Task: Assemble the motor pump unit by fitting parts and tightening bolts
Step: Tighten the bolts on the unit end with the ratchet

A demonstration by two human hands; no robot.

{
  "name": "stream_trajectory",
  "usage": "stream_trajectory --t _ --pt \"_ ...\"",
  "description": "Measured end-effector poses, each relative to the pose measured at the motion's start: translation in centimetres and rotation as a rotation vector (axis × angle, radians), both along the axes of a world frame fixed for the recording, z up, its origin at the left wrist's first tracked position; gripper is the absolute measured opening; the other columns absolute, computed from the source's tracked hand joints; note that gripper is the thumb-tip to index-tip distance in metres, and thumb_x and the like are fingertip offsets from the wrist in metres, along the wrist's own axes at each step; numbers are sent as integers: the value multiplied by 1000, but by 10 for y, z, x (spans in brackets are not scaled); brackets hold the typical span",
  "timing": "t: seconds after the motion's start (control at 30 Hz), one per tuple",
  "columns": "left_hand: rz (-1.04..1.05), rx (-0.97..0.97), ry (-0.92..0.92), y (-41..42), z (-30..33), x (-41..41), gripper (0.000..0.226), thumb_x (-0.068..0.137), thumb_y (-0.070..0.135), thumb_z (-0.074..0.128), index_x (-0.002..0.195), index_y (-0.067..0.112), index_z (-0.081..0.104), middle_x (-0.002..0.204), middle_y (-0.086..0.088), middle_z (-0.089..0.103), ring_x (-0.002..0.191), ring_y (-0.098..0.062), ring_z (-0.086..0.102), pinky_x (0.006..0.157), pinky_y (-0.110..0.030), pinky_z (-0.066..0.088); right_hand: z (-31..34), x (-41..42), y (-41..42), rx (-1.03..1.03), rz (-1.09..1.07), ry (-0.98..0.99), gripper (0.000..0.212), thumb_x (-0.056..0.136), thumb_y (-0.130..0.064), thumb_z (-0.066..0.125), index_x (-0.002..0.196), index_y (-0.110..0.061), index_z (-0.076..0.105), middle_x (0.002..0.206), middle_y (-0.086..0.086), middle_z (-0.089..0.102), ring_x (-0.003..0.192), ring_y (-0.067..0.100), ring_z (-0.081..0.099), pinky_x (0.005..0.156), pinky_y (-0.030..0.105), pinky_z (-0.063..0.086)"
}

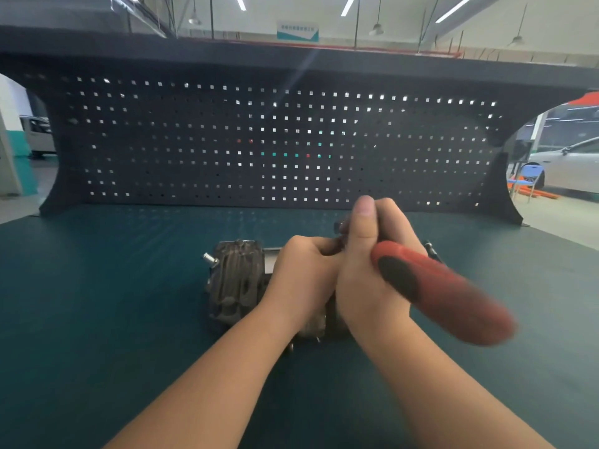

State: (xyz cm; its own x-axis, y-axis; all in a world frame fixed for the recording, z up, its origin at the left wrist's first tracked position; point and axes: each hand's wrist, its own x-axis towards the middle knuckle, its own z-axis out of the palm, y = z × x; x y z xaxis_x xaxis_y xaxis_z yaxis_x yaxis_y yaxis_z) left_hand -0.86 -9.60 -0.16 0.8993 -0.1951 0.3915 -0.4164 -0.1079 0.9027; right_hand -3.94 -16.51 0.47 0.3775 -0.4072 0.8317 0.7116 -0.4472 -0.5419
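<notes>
Motor pump unit point(235, 280) lying on its side on the green tabletop point(97, 303), near the middle, finned dark housing to the left, a small silver stub point(210, 258) sticking out at its left end. Right part of the unit hidden behind both hands.

Right hand point(369, 270) clenched round the tool with the red and black handle point(437, 293), thumb up along the shank; handle blurred and pointing toward the camera, the working tip hidden behind the fingers. Left hand point(304, 270) curled on the upper part of the unit, just beside the right one and touching it; seems to steady the body or a small part there, impossible to say which.

Probably a bolt being tightened at the hidden end. For a good result: keep the tool straight in line with the bolt, press into the head before turning, hold the housing firm against rolling on the mat. Risk of slipping off the head if tilted.
</notes>
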Motion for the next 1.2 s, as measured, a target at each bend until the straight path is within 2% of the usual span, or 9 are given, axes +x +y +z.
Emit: stream_trajectory --t 0.1,0.27,0.4,0.5,0.6,0.7,0.87,1.1,1.2 --pt "-32 -15 2 4 -3 4 24 83 25 72 60 17 73 56 2 63 53 -9 50 51 -18 41 4 9 -16 117 249 -65 41 88 -45 40 55 -23 48 49 -6 47 45 5 40 47 18 31" --pt "-13 -8 -10 3 -4 3 19 83 29 74 78 12 78 84 -22 71 68 -15 58 65 -25 45 20 27 -54 594 662 104 47 92 -34 48 47 -21 55 41 -4 37 38 12 29 44 20 29" --pt "-13 3 -44 3 -4 2 14 85 28 72 79 17 79 85 -14 74 76 -16 66 72 -28 53 20 41 -68 949 994 320 45 97 -34 44 57 -16 53 41 -6 29 34 12 18 42 18 25" --pt "-10 21 -57 2 -5 2 10 87 27 70 85 22 79 83 -4 77 92 -22 71 88 -40 53 15 47 -68 1097 1058 374 37 99 -32 41 66 -16 49 41 -7 28 33 11 16 41 17 26" --pt "22 63 -78 -1 -6 3 11 89 30 68 88 26 78 81 5 77 90 -14 71 90 -40 54 11 51 -71 1196 1076 417 37 99 -32 43 65 -16 49 41 -7 29 34 11 14 40 17 24" --pt "48 91 -78 -1 -6 3 12 89 32 67 86 27 78 79 12 76 85 -5 71 88 -34 54 10 53 -73 1229 1086 435 38 98 -32 43 64 -16 49 41 -7 29 34 10 14 42 20 21" --pt "77 105 -56 1 -5 2 19 88 36 66 86 23 79 79 6 76 87 -13 70 86 -36 54 14 49 -69 1039 1044 357 45 100 -33 40 60 -16 50 43 -7 26 33 10 13 39 18 23" --pt "72 80 -73 4 -6 2 13 87 32 69 90 23 77 81 9 76 82 -4 69 72 -17 51 18 36 -56 832 843 216 45 102 -33 40 60 -17 48 45 -6 25 38 11 21 42 21 24" --pt "70 56 -43 5 -6 2 16 86 32 70 94 21 78 82 11 76 83 -2 70 78 -19 53 19 28 -48 683 651 130 49 102 -30 40 55 -20 50 45 -6 29 42 12 26 43 22 24"
